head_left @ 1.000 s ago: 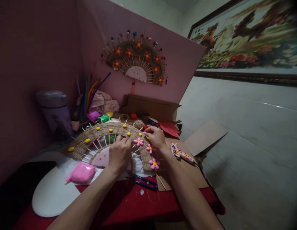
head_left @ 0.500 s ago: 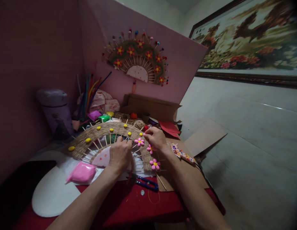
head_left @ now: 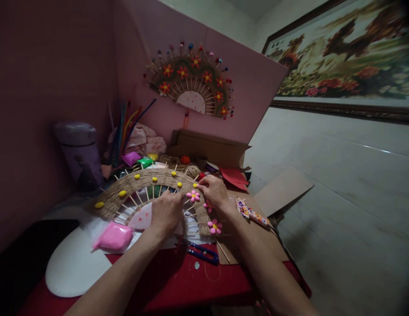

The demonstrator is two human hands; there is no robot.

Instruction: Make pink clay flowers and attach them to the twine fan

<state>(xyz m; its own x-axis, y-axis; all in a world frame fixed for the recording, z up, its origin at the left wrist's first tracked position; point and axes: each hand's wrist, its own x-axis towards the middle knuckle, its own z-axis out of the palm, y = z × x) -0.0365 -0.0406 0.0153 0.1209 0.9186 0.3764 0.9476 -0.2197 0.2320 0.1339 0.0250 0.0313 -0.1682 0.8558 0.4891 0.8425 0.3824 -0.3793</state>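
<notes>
A half-round twine fan [head_left: 158, 173] on wooden sticks lies before me, dotted with yellow clay centres [head_left: 154, 179]. Pink clay flowers [head_left: 193, 195] sit along its right part. My left hand [head_left: 168, 210] is closed over the sticks at the fan's inner edge, its fingertips mostly hidden. At the upper right of the band, my right hand [head_left: 212, 189] pinches a small pink clay petal [head_left: 198, 186] against the side of a yellow centre. A bag of pink clay [head_left: 114, 236] rests left of my left forearm.
Blue snips [head_left: 204, 253] lie on the red cloth [head_left: 178, 281] between my forearms. A patterned glue gun [head_left: 252, 211] is on cardboard at the right. A purple cup [head_left: 79, 153] stands at the left. Another fan [head_left: 194, 81] hangs on the pink board behind.
My right fingertips have moved slightly closer to the yellow centre with the pink petal. The left hand keeps its place on the fan. The whole view has shifted a little.
</notes>
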